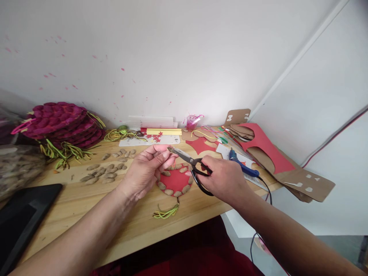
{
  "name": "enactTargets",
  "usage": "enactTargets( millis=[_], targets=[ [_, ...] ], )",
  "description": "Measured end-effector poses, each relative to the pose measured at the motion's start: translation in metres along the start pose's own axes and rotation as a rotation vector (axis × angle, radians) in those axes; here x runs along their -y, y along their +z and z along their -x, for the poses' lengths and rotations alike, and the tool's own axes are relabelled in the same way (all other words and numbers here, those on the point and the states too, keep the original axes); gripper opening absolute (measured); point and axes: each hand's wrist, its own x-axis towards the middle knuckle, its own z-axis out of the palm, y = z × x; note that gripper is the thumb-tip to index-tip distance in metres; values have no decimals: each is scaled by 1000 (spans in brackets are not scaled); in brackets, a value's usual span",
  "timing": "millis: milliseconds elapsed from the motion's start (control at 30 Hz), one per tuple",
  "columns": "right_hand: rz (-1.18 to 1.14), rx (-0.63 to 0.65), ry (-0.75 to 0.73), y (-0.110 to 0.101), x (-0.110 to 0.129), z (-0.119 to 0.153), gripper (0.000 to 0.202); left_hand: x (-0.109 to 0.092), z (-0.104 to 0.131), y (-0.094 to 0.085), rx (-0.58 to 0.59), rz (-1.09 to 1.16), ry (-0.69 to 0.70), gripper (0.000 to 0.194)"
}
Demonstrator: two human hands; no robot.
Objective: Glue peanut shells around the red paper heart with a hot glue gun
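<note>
On the left of the worktop (129, 230) lie loose peanuts (110, 175). The left hand (145, 166) pinches a small brown piece (170, 150) above a peanut-edged red disc (176, 182). The right hand (225, 176) is wrapped around the handles of scissors (192, 161), tips at that piece; farther right lies a blue glue gun (244, 169).

The single head view looks forward and down from above the wearer's dark red clothing (184, 257) at bottom centre, with the wooden table (138, 226) close below, across mid-frame. The left hand (146, 165) and right hand (225, 178) reach in from the lower corners; the white wall (172, 50) beyond fills the top.
</note>
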Motion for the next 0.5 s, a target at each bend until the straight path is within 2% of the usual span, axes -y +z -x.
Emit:
enactTargets(
  millis=[133,333,500],
  targets=[
    [-9,9,18,0,-2,-3,32,-2,1,1,0,-33,-13,17],
    [-159,52,115,-8,-11,-10,42,-5,2,0,15,-8,-48,18],
    [-178,108,126,-7,-18,-16,45,-8,4,-1,68,-10,-78,15]
  ],
)
